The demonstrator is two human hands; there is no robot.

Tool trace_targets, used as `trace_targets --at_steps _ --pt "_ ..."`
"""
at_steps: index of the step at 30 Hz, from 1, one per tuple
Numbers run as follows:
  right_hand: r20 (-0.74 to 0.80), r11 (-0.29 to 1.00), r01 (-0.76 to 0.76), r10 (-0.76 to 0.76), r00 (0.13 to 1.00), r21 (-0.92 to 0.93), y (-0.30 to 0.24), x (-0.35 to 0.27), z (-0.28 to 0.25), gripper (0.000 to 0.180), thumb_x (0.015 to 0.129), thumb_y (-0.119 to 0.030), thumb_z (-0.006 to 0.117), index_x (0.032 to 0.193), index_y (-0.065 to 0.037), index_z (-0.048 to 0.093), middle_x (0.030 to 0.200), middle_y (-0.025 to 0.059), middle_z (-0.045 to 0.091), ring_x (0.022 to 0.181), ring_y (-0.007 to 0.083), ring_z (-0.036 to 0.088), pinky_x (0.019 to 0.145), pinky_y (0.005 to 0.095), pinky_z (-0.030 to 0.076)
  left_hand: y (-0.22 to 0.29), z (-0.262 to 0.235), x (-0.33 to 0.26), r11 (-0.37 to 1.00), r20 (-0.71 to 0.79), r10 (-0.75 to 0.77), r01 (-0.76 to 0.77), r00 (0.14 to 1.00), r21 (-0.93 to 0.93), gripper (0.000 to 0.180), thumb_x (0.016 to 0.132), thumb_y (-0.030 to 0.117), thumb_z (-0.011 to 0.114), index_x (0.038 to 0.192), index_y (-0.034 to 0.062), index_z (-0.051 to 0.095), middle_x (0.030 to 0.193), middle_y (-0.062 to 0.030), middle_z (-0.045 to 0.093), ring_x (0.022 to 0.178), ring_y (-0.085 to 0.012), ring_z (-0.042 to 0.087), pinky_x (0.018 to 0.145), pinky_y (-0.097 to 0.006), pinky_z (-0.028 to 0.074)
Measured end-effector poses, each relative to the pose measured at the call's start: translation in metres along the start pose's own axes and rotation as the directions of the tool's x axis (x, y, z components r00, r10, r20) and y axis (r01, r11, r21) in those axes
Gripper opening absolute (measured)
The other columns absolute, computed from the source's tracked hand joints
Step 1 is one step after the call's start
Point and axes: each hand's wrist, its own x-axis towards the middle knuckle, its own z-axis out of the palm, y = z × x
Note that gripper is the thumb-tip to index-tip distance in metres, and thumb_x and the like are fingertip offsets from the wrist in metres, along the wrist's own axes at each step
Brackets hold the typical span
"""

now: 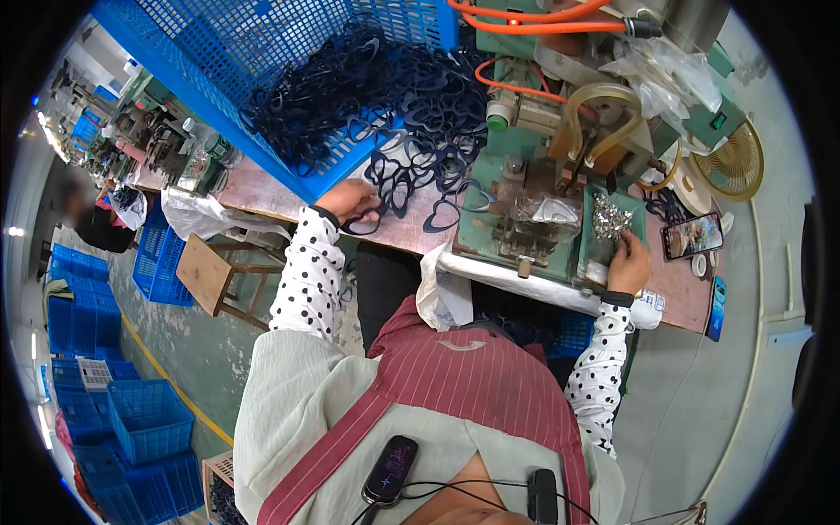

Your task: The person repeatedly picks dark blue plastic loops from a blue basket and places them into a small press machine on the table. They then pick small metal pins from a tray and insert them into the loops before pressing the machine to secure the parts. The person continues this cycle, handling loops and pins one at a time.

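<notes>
My left hand [348, 201] is closed on a dark loop-shaped piece [362, 227] at the table's front edge, beside the blue crate. A loose heap of similar dark loops [411, 166] spreads from the crate across the table. My right hand [629, 265] reaches to a small green tray [588, 236] of shiny metal bits [611, 217]; its fingers are bent together at the tray's near right side. Whatever those fingertips hold, if anything, is too small to tell. Between my hands stands a green bench press [525, 210], with a clear plastic piece lying over its front.
The tilted blue crate [324, 179] fills the far left of the table. A phone [692, 236], a small fan [728, 162] and orange hoses [534, 26] are around the machine. A wooden stool [210, 273] and stacked blue crates [149, 420] stand left; another person is beyond.
</notes>
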Motion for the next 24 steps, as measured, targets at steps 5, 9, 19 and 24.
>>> trace_targets --at_steps 5,9,19,24 --pt "0.038 1.0 -0.01 0.011 0.999 -0.005 -0.005 0.001 -0.001 0.016 0.083 -0.014 0.065 0.098 -0.017 0.07 0.091 0.0051 0.068 0.088 0.0299 0.059 0.079 0.0409 0.047 -0.007 -0.006 0.005 0.818 0.022 -0.054 0.031 0.998 0.574 0.032 0.09 0.031 0.062 0.092 -0.0006 0.059 0.073 -0.0034 0.059 0.056 -0.0135 0.061 0.046 -0.026 0.041" --pt "0.031 1.0 -0.016 0.016 0.999 -0.001 -0.002 -0.001 0.0 0.017 0.083 -0.014 0.065 0.099 -0.018 0.07 0.091 0.0044 0.068 0.088 0.0296 0.059 0.078 0.0409 0.048 0.033 0.004 -0.001 0.76 0.142 -0.139 0.014 0.98 0.65 0.051 0.094 0.048 0.057 0.105 -0.0015 0.063 0.088 -0.0063 0.064 0.056 -0.0126 0.06 0.053 -0.025 0.048" --pt "-0.02 1.0 -0.003 0.003 1.0 0.024 -0.005 0.0 -0.001 0.012 0.084 -0.015 0.066 0.095 -0.015 0.071 0.089 0.005 0.068 0.086 0.0295 0.059 0.077 0.04 0.048 0.044 0.058 -0.012 -0.477 0.39 0.221 -0.249 0.894 0.843 0.022 0.072 0.024 0.067 0.092 0.0143 0.069 0.084 -0.0083 0.071 0.083 -0.0266 0.069 0.069 -0.045 0.047" --pt "-0.027 0.999 0.006 -0.005 1.0 0.033 -0.009 0.001 -0.004 0.012 0.084 -0.015 0.066 0.095 -0.015 0.071 0.09 0.0055 0.069 0.086 0.0295 0.06 0.078 0.0401 0.048 0.029 0.066 0.004 -0.507 0.448 0.383 -0.222 0.808 0.833 0.022 0.084 0.015 0.053 0.1 0.0084 0.065 0.092 -0.0096 0.067 0.075 -0.0262 0.067 0.064 -0.042 0.05"
